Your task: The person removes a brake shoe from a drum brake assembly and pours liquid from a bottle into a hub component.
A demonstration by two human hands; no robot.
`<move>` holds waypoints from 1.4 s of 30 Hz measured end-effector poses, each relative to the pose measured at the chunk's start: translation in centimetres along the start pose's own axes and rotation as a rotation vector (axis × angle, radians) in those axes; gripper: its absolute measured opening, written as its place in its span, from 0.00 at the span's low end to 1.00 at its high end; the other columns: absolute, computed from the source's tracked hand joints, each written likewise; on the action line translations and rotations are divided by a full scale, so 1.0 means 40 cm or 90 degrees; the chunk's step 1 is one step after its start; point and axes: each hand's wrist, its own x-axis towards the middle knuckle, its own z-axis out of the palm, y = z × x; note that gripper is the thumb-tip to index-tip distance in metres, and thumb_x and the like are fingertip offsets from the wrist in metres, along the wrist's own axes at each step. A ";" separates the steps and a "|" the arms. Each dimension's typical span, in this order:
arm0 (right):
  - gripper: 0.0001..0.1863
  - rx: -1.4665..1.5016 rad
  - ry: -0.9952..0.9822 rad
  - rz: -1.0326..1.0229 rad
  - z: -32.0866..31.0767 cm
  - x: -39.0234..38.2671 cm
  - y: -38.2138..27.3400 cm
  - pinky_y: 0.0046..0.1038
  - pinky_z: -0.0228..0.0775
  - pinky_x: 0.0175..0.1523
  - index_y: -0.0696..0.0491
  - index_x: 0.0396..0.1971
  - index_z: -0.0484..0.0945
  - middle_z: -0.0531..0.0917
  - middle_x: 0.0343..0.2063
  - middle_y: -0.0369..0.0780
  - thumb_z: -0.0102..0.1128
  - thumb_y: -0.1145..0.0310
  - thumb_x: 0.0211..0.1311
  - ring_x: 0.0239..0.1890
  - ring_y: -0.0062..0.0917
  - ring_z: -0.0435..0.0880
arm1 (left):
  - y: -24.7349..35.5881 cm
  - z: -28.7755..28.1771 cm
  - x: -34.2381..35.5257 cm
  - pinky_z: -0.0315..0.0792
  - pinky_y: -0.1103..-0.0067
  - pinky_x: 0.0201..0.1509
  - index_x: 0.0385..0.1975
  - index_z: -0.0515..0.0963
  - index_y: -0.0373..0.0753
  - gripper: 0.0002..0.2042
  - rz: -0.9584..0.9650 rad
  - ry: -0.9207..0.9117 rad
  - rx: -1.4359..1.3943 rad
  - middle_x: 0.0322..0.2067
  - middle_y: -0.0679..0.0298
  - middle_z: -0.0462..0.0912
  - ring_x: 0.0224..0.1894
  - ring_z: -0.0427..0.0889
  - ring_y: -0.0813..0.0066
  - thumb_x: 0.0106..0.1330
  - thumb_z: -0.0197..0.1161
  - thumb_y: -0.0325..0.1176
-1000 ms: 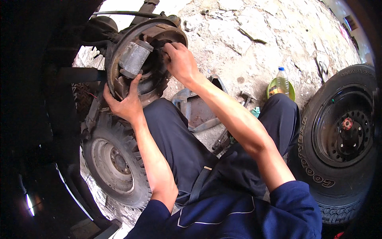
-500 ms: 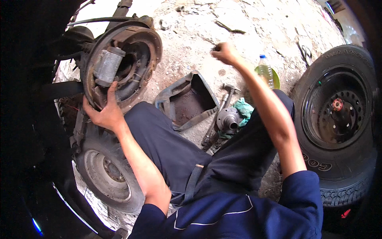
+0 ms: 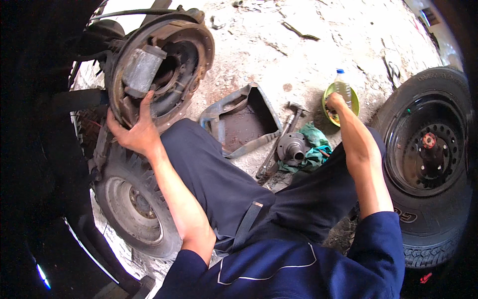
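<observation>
At the left stands a rusty drum brake assembly (image 3: 199,67), its round backing plate facing me. A grey metal brake shoe (image 3: 143,71) is on its near side. My left hand (image 3: 137,130) grips the lower edge of the assembly, thumb up inside by the lower end of the shoe and fingers round the outer rim. My right hand (image 3: 336,102) reaches into a green bowl (image 3: 329,91); its fingers are hidden by the hand and bowl. Small items in the bowl are too small to name. A clear plastic bottle (image 3: 341,84) with a blue cap stands in it.
Between my legs and the wall side lie a cut-open plastic container (image 3: 211,110) with dark residue, a hammer (image 3: 297,112), a metal wheel hub (image 3: 291,148) and a green rag (image 3: 314,155). A tyre (image 3: 398,209) stands at right, another wheel (image 3: 117,214) at lower left.
My right hand has moved down and to the right, from above the floor into the green bowl. My left hand stays on the brake assembly. The whole view has shifted slightly.
</observation>
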 end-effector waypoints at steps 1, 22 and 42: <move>0.14 -0.089 -0.043 -0.042 0.001 -0.008 -0.047 0.35 0.78 0.48 0.56 0.37 0.85 0.86 0.38 0.47 0.67 0.68 0.49 0.43 0.33 0.86 | -0.004 -0.008 0.005 0.76 0.71 0.47 0.42 0.75 0.26 0.35 0.028 0.007 0.010 0.40 0.52 0.82 0.40 0.82 0.62 0.38 0.85 0.42; 0.23 0.580 0.139 -0.706 -0.403 -0.827 -0.715 0.43 0.75 0.42 0.62 0.36 0.78 0.84 0.29 0.53 0.54 0.51 0.67 0.36 0.42 0.86 | -0.029 -0.013 -0.005 0.74 0.70 0.51 0.45 0.74 0.25 0.35 0.012 -0.028 -0.043 0.41 0.52 0.81 0.44 0.80 0.63 0.39 0.84 0.37; 0.10 0.655 0.527 -0.860 -0.323 -0.882 -0.905 0.45 0.74 0.33 0.60 0.26 0.71 0.78 0.19 0.52 0.57 0.68 0.58 0.26 0.51 0.80 | 0.003 -0.014 -0.002 0.76 0.71 0.46 0.42 0.75 0.24 0.32 -0.007 0.008 -0.015 0.39 0.52 0.82 0.40 0.81 0.67 0.43 0.83 0.39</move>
